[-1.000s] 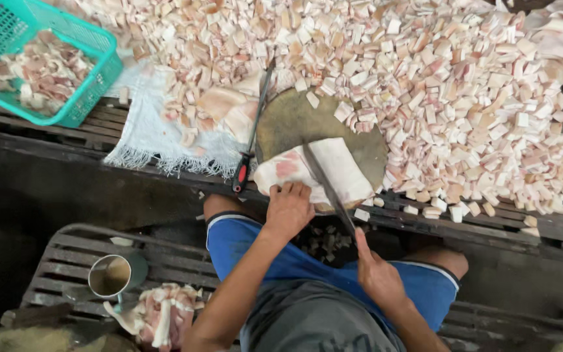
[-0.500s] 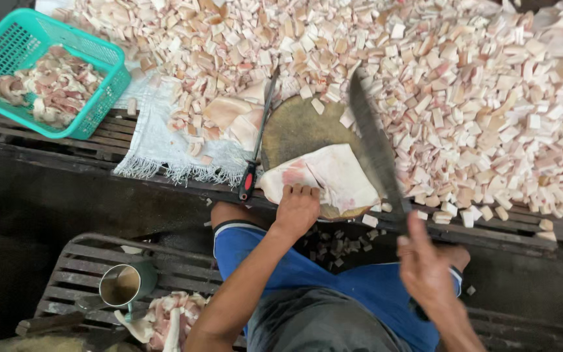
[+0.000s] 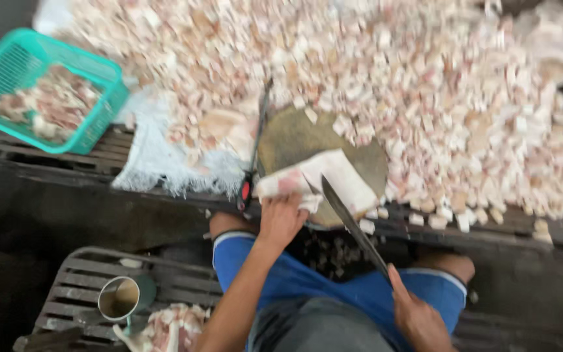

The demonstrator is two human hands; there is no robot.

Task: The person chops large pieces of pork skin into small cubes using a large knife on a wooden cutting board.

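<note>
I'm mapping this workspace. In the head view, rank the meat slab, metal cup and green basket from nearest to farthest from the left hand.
From the left hand:
1. Meat slab, under its fingers on the board.
2. Metal cup, lower left.
3. Green basket, far upper left.

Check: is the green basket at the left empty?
No, the green basket holds a small heap of pale and pinkish cut pieces.
</note>
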